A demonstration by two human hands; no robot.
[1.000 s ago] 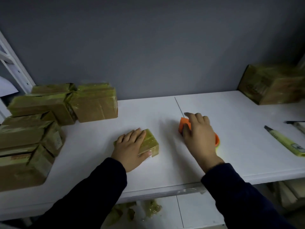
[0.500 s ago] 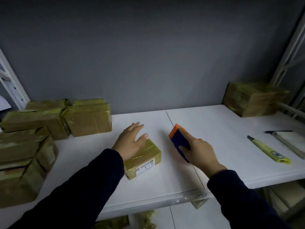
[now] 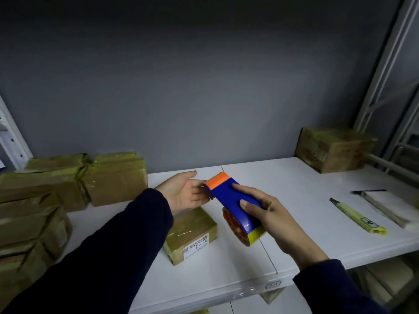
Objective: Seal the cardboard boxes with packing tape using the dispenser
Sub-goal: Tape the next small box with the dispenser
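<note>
Right hand (image 3: 273, 219) grips tape dispenser (image 3: 227, 199) above bench (image 3: 294, 191); left hand (image 3: 183, 193) holds nothing, fingers relaxed at orange end; small box (image 3: 192, 233) below.

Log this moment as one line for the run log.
right hand: grips tape dispenser above shelf | left hand: open, beside its orange end | small box: lying on shelf below hands

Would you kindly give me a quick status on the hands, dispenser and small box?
Right hand grips tape dispenser above the shelf. Left hand open, fingertips by its orange end. Small box on shelf beneath, nothing in the way.
</note>
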